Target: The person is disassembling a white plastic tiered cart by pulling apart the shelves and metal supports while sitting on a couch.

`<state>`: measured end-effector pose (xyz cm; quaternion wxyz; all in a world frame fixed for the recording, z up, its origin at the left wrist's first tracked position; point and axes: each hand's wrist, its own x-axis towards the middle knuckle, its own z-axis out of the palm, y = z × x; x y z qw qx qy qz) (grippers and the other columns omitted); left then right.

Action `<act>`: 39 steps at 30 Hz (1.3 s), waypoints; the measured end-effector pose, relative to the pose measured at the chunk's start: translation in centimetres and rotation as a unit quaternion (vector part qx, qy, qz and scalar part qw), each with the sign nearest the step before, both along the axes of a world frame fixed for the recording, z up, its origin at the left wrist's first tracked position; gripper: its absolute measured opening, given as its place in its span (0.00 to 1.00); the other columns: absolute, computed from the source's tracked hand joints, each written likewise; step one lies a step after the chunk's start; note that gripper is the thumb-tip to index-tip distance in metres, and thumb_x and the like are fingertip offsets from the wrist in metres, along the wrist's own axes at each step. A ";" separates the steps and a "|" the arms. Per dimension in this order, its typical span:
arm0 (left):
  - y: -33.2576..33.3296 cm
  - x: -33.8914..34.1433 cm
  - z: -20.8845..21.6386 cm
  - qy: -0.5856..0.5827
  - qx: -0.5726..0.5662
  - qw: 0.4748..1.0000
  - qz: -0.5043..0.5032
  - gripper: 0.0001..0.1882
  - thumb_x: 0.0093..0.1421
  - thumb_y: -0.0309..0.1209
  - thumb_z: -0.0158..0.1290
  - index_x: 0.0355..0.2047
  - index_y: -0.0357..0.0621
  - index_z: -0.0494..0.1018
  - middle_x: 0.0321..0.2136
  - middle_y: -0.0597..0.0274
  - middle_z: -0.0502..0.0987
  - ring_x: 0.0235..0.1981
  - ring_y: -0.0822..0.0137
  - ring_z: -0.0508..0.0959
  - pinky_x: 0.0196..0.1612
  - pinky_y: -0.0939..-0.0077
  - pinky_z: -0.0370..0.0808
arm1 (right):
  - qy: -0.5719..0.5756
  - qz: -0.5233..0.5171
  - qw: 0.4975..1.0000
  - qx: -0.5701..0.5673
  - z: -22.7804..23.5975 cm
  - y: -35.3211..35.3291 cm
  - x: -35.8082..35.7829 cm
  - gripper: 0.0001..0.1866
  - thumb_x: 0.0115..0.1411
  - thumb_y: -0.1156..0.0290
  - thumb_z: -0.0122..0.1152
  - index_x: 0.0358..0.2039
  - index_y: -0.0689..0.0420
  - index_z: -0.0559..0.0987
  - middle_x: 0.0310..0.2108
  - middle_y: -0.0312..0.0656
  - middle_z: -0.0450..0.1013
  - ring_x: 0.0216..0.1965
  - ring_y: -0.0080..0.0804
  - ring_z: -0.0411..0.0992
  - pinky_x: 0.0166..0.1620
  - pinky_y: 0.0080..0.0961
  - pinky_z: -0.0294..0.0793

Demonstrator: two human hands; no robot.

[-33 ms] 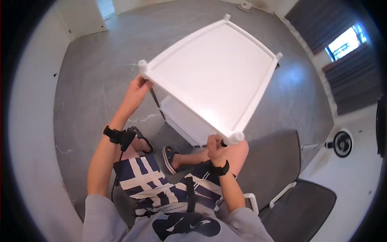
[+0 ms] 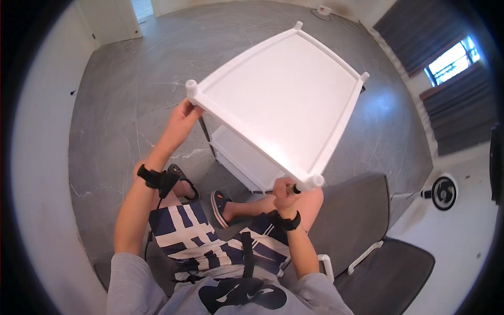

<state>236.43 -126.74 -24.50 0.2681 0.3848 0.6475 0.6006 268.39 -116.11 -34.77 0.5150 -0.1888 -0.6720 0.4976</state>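
In front of my knees stands a white tiered shelf rack [image 2: 281, 92] with a raised rim, round knobs at its corners and thin dark posts. My left hand [image 2: 184, 119] is closed at the near left corner, fingers curled under the rim around the top of a post; the exact grip is partly hidden. At the near right corner, my right hand [image 2: 286, 198] is wrapped around a dark post [image 2: 297, 189] just below the knob. A lower white tier [image 2: 244, 157] shows beneath the top one.
I sit beside dark grey seats [image 2: 357, 226] with a white armrest [image 2: 366, 256]. A black round fan [image 2: 444, 192] is at the right wall. Grey floor [image 2: 115, 121] surrounds the rack, and a small white device [image 2: 324, 10] lies at the far wall.
The rack's top has shifted slightly to the right, and both hands have moved with it. Their hold looks the same.
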 end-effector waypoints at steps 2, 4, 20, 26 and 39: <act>-0.9 1.5 0.4 -0.008 0.015 1.000 0.018 0.24 0.65 0.40 0.52 0.54 0.35 0.67 0.46 0.62 0.74 0.48 0.70 0.71 0.55 0.73 0.66 | 0.064 -0.005 0.996 -0.061 0.5 1.0 -0.1 0.12 0.64 0.72 0.50 0.24 0.56 0.62 0.13 0.35 0.61 0.11 0.22 0.56 0.15 0.20 0.56; -2.4 3.6 1.2 0.024 0.009 0.999 0.040 0.22 0.65 0.40 0.51 0.53 0.35 0.68 0.43 0.62 0.76 0.45 0.69 0.73 0.51 0.73 0.69 | 0.069 0.003 0.992 -0.109 0.7 4.2 0.5 0.13 0.66 0.67 0.48 0.24 0.55 0.62 0.11 0.35 0.59 0.11 0.22 0.56 0.14 0.21 0.56; -1.6 19.9 0.5 0.225 0.071 0.970 0.061 0.16 0.54 0.41 0.58 0.31 0.40 0.72 0.26 0.52 0.78 0.32 0.50 0.79 0.38 0.60 0.75 | 0.069 -0.060 0.974 -0.207 9.2 1.4 -1.4 0.30 0.65 0.60 0.51 0.61 0.60 0.55 0.54 0.51 0.65 0.57 0.39 0.64 0.57 0.34 0.64; -2.1 14.0 1.2 0.282 0.031 0.942 -0.179 0.19 0.56 0.42 0.55 0.40 0.40 0.75 0.34 0.50 0.79 0.37 0.53 0.79 0.42 0.61 0.75 | -0.037 0.092 0.956 -0.277 12.6 -2.9 0.1 0.36 0.64 0.47 0.50 0.63 0.58 0.57 0.58 0.51 0.64 0.59 0.39 0.64 0.58 0.34 0.63; 1.9 20.5 -4.5 -0.044 0.087 0.995 -0.029 0.07 0.47 0.29 0.60 0.23 0.42 0.72 0.09 0.60 0.62 0.13 0.62 0.59 0.19 0.73 0.61 | 0.104 0.095 0.852 -0.504 17.0 1.2 -5.2 0.17 0.61 0.66 0.57 0.48 0.60 0.72 0.42 0.42 0.74 0.47 0.36 0.72 0.51 0.35 0.72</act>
